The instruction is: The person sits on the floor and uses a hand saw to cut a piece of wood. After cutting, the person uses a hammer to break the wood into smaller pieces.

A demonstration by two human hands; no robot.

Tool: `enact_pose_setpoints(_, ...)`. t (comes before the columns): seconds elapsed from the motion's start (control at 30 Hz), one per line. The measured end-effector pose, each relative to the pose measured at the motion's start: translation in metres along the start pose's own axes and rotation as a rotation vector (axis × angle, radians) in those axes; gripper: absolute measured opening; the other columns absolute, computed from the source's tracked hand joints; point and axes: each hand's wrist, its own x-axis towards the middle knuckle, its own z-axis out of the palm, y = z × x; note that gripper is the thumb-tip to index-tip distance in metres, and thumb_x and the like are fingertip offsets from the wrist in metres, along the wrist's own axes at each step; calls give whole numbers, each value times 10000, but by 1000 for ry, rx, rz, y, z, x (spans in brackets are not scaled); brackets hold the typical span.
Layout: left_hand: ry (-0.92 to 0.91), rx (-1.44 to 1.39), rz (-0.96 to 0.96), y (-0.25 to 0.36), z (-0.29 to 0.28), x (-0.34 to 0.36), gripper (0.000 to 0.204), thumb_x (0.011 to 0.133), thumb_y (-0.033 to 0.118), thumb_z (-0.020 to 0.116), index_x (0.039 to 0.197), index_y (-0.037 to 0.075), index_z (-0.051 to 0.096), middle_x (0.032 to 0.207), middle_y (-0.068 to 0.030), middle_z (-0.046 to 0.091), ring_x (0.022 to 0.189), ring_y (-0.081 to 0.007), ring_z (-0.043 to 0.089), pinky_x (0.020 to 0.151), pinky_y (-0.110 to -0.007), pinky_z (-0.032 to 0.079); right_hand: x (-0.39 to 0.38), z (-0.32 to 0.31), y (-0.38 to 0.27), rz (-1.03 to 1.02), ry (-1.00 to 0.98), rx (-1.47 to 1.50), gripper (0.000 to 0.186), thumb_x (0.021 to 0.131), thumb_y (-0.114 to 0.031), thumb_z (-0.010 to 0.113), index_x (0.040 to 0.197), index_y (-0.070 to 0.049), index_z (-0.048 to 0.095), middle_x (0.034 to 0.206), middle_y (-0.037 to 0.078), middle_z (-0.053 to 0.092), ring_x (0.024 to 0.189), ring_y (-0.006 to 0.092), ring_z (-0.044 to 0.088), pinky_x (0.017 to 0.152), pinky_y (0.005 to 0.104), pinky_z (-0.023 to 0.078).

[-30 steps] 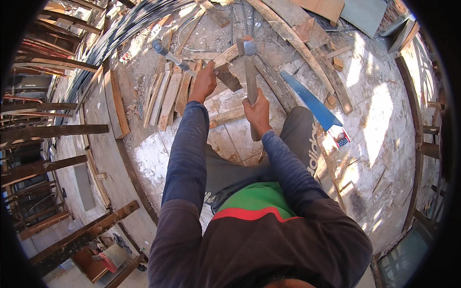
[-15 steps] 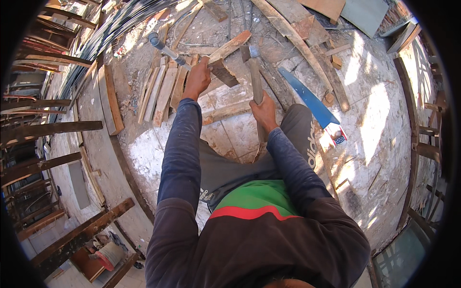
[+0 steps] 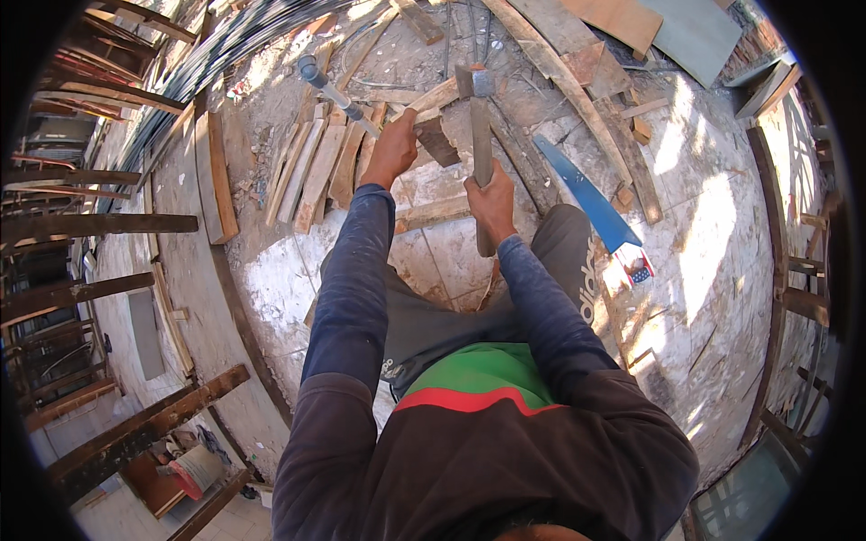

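I sit on a dusty tiled floor with legs bent. My left hand is closed on a short dark, rough-edged piece of wood. Just behind it lie a grey pipe-like object and lighter boards. My right hand grips the wooden handle of a hammer, held upright in view with its metal head at the top, right of the wood piece. Right of my hands lies a blue hand saw with a patterned handle.
A bundle of grey rods runs across the upper left, beside a thick plank. Dark timber beams jut in from the left. Long boards and flat sheets lie at the upper right.
The hammer head dipped toward me half a second ago and is back up now. My left hand stays on the wood; the whole view shifts slightly.
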Motion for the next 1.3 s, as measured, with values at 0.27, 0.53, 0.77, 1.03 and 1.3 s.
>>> enact_pose_setpoints(0.27,133,-34,102,3,13,2,225,897,78,575,1094,15,486,922,-328,617,946,-527,576,776,-580,426,-19,16,130,222,-167,-223,345,744,-147,668,1026,44,618,954,305,672,972,443,665,886,467,507)
enact_pose_setpoints(0.53,-39,-5,-76,10,0,-4,215,868,10,541,1060,-4,445,868,-347,619,900,-527,593,773,-590,440,0,6,34,134,-111,-103,291,745,-145,672,972,25,608,938,284,673,955,444,665,840,461,516)
enact_pose_setpoints(0.77,22,-35,-60,4,-3,-11,277,891,58,564,1148,17,473,906,-330,628,933,-525,588,779,-596,425,-7,22,111,376,-190,-311,275,780,-154,654,980,32,631,941,256,697,954,398,690,845,451,541)
enact_pose_setpoints(1.03,339,-536,-388,-72,-14,-73,312,993,124,526,1265,-21,482,1092,-225,646,954,-371,674,813,-428,566,-35,-82,46,332,-188,275,113,816,-58,636,883,13,579,643,53,562,488,148,547,445,306,449)
enact_pose_setpoints(1.3,352,-1208,-879,-96,54,-167,473,1001,79,499,1433,-12,329,1203,-223,591,1015,-368,665,845,-419,597,-48,-179,42,616,-78,624,169,837,-41,642,946,-51,514,667,39,509,493,149,521,449,307,458)
